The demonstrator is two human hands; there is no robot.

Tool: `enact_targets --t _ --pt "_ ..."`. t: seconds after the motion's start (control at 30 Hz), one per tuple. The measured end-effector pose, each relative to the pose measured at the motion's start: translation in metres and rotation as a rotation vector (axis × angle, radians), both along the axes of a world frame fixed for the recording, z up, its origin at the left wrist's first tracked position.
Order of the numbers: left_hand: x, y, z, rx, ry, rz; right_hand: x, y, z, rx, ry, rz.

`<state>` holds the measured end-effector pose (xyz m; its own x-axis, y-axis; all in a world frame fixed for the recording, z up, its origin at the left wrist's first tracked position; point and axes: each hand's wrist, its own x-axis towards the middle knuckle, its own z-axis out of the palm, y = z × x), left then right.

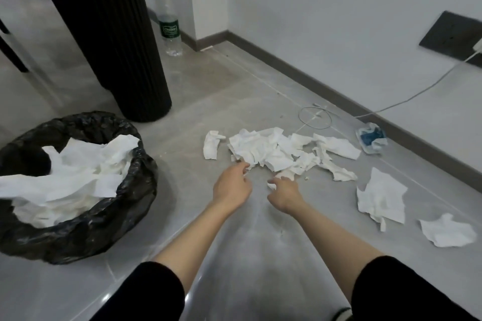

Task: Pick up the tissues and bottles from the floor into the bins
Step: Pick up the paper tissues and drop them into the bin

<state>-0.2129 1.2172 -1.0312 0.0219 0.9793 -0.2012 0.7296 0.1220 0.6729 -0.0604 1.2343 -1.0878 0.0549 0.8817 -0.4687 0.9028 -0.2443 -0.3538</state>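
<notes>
A pile of crumpled white tissues [263, 146] lies on the grey floor ahead of me. My left hand [230, 186] is at the pile's near edge, its fingers curled on a small tissue scrap. My right hand [284, 194] is beside it and pinches a white tissue scrap at the pile's front. Loose tissues lie apart: one on the left [211, 144] and two on the right [380, 198] [446, 232]. A bin lined with a black bag [86, 232] stands at my left, with tissues in it [78, 172]. A clear plastic bottle [169, 28] stands by the far wall corner.
A tall black ribbed column [112, 34] rises behind the bin. A blue and white wrapper [371, 138] lies near the baseboard on the right. A white cable [315, 117] coils on the floor and runs up to a dark wall socket [453, 34].
</notes>
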Motion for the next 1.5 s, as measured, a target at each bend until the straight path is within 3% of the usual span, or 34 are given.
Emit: enact_targets --t 0.3,0.53,0.67,0.8,0.9,1.0,1.1,1.27,1.33,1.43,1.5 --pt "0.003 0.012 -0.039 -0.12 -0.009 -0.051 0.013 0.013 -0.032 -0.132 -0.07 0.056" --pt "0.007 0.02 -0.048 -0.116 -0.041 -0.05 0.017 0.006 -0.032 0.026 0.033 -0.075" --pt "0.001 0.021 -0.054 -0.169 -0.139 -0.048 0.01 0.003 -0.02 0.116 0.311 -0.223" --pt "-0.014 0.021 -0.064 -0.286 -0.175 -0.152 0.0 0.007 -0.003 -0.033 0.686 -0.296" --pt "-0.022 0.015 -0.069 -0.363 -0.117 -0.221 -0.006 0.012 0.009 -0.088 0.754 -0.208" --pt "-0.025 0.006 -0.067 -0.42 -0.211 -0.233 -0.015 0.013 0.017 -0.086 0.801 -0.173" --pt "-0.02 -0.001 -0.065 -0.383 -0.311 -0.151 -0.023 0.014 0.018 -0.062 0.913 -0.296" --pt "-0.021 0.002 -0.059 -0.344 -0.316 -0.013 -0.022 0.014 0.02 -0.068 1.004 -0.428" --pt "-0.025 0.005 -0.056 -0.302 -0.315 0.027 -0.019 0.018 0.015 0.055 0.891 -0.432" --pt "-0.028 0.013 -0.053 -0.273 -0.359 0.077 -0.011 0.028 0.01 0.378 0.465 -0.313" --pt "-0.029 0.017 -0.053 -0.263 -0.381 0.099 -0.004 0.037 0.009 0.416 0.274 -0.187"
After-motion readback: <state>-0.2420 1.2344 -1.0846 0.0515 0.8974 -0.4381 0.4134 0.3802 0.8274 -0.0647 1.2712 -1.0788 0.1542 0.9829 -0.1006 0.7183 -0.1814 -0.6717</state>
